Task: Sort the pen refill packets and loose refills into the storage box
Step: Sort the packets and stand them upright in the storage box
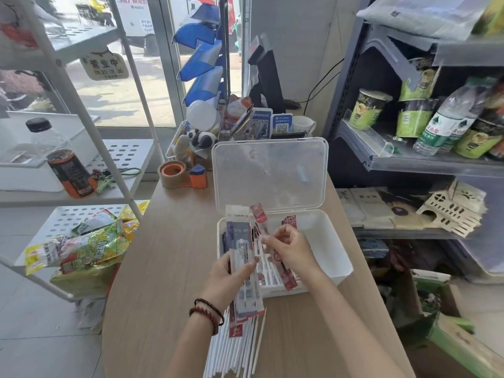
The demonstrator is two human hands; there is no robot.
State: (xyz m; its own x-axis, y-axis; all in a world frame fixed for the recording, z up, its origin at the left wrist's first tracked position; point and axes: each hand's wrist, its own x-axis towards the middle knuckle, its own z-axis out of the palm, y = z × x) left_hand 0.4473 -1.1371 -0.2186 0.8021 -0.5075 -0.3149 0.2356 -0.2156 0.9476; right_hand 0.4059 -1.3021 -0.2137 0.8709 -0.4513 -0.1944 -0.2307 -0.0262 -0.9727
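A small shop counter of pale wood [169,255] runs away from the viewer between two sets of shelves. At its near edge lies a loose heap of white refills [234,347], partly under the left wrist. Just above them the left hand [227,282] grips a fanned stack of refill packets [240,236], thumb across their front, their tops reaching over the box's near left corner. The right hand [290,251] hangs over the box, fingers curled, pinching a slim red-ended packet [287,279]. The white storage box [338,241] sits open with more packets [268,271] lying in its left half; its right half shows bare floor. Its clear lid [272,173] stands tipped back behind it. Bare counter stretches left of the box, and the box's right wall lies near the counter's right edge. Farther back stand a tape dispenser [174,174] and small trinkets, then a glass shopfront [114,99]. A white rack [81,105] crowds the left side, grey shelving [381,159] the right.
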